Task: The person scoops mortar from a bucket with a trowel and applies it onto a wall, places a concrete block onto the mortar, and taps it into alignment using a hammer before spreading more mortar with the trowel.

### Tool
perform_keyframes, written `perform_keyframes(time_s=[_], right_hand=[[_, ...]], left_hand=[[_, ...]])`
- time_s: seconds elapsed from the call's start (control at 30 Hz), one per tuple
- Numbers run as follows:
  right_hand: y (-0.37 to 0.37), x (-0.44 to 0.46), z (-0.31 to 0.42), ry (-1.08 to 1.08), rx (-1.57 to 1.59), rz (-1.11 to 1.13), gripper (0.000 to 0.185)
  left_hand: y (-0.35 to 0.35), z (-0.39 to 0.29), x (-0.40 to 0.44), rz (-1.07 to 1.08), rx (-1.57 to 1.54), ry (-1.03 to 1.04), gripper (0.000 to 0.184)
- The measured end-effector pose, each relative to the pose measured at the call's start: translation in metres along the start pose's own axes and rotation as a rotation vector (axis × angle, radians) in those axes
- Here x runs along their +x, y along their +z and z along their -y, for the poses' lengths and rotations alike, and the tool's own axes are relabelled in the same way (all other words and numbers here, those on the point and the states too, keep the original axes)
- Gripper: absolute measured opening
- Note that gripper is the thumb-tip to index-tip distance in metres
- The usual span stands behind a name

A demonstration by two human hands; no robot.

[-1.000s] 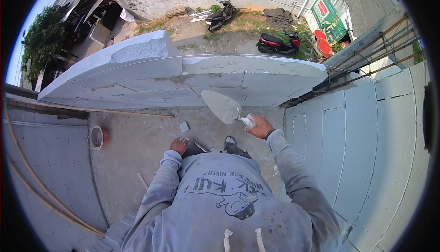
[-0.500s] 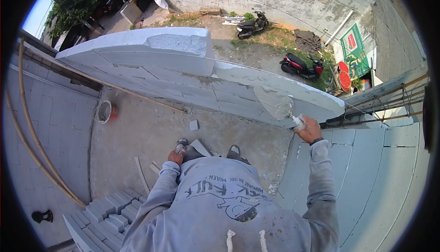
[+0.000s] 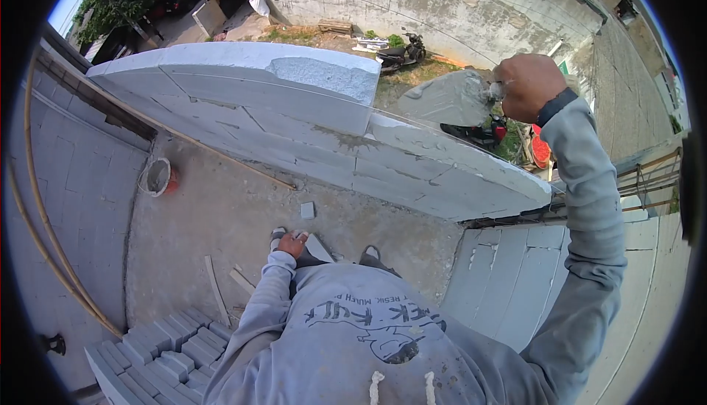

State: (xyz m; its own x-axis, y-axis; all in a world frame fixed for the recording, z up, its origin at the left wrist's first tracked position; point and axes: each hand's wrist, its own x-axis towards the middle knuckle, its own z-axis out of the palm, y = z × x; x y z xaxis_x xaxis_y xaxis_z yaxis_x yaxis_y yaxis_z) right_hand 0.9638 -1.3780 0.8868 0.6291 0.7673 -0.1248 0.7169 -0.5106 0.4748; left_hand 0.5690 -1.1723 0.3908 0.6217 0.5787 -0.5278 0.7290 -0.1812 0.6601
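My right hand is closed round the handle of a trowel. The wide blade is coated in grey mortar and points left, above the low part of a pale block wall. A taut string runs along this wall, and a taller block with a rough, chipped face stands on its left part. Low by my leg is my left hand, its fingers curled; what they hold, if anything, is hidden. Close to it, a light grey block piece lies between my feet.
A mortar-smeared bucket stands on the concrete floor at left. A small block offcut lies ahead of my feet. Stacked blocks fill the lower left. Rebar juts out at right. Beyond the wall stand motorbikes.
My right hand has lifted the trowel from the wall's inner face to above its top. My left hand has shifted slightly to the right. The view has moved a little.
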Motion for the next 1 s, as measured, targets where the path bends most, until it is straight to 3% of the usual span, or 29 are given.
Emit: perform_keyframes(time_s=[0.07, 0.1, 0.17, 0.23, 0.37, 0.4, 0.47, 0.5, 0.53, 0.57, 0.6, 0.67, 0.73, 0.8, 0.83, 0.9, 0.93, 1.0], right_hand=[[0.004, 0.052, 0.035, -0.083, -0.054, -0.008, 0.017], [-0.009, 0.07, 0.06, -0.106, -0.115, 0.138, 0.02], [-0.005, 0.114, 0.096, -0.143, -0.127, 0.206, 0.023], [-0.017, 0.141, 0.129, -0.136, -0.187, 0.289, 0.025], [-0.058, 0.177, 0.178, -0.046, -0.322, 0.483, 0.024], [-0.065, 0.184, 0.181, -0.016, -0.328, 0.508, 0.024], [-0.08, 0.203, 0.18, 0.072, -0.218, 0.589, 0.022], [-0.085, 0.216, 0.18, 0.086, -0.288, 0.6, 0.021], [-0.109, 0.216, 0.193, 0.08, -0.44, 0.66, 0.021], [-0.127, 0.221, 0.198, 0.082, -0.452, 0.67, 0.021], [-0.138, 0.223, 0.197, 0.11, -0.499, 0.629, 0.021], [-0.15, 0.215, 0.193, 0.164, -0.579, 0.576, 0.021], [-0.194, 0.184, 0.206, 0.22, -0.589, 0.569, 0.022], [-0.244, 0.167, 0.217, 0.308, -0.625, 0.467, 0.025], [-0.246, 0.163, 0.186, 0.439, -0.475, 0.397, 0.027], [-0.266, 0.137, 0.163, 0.229, -0.213, 0.1, 0.02], [-0.273, 0.139, 0.155, 0.254, -0.254, 0.233, 0.022], [-0.249, 0.123, 0.142, 0.167, -0.108, -0.065, 0.035]], left_hand=[[-0.007, 0.015, -0.005, 0.027, 0.014, -0.058, 0.038], [-0.012, 0.029, -0.003, 0.057, -0.035, -0.099, 0.037], [-0.022, 0.049, 0.001, -0.012, -0.397, -0.136, 0.035], [-0.045, 0.076, 0.009, -0.048, -0.414, -0.093, 0.033], [-0.082, 0.158, 0.041, -0.015, -0.763, -0.174, 0.029], [-0.097, 0.168, 0.053, 0.023, -0.758, -0.161, 0.029], [-0.14, 0.168, 0.048, -0.135, -0.592, -0.329, 0.027], [-0.139, 0.237, 0.081, -0.116, -0.6, -0.328, 0.027], [-0.137, 0.298, 0.112, -0.105, -0.399, -0.236, 0.027], [-0.168, 0.284, 0.103, -0.054, -0.488, -0.277, 0.025], [-0.204, 0.269, 0.097, -0.002, -0.568, -0.314, 0.024], [-0.24, 0.302, 0.115, -0.026, -0.497, -0.271, 0.022], [-0.267, 0.36, 0.147, -0.124, -0.172, -0.249, 0.02], [-0.305, 0.346, 0.152, -0.066, -0.233, -0.286, 0.021], [-0.307, 0.336, 0.152, -0.233, -0.471, -0.36, 0.022], [-0.31, 0.32, 0.157, -0.274, -0.607, -0.314, 0.019], [-0.31, 0.288, 0.145, -0.328, -0.528, -0.291, 0.022], [-0.29, 0.248, 0.129, -0.387, -0.351, -0.309, 0.033]])
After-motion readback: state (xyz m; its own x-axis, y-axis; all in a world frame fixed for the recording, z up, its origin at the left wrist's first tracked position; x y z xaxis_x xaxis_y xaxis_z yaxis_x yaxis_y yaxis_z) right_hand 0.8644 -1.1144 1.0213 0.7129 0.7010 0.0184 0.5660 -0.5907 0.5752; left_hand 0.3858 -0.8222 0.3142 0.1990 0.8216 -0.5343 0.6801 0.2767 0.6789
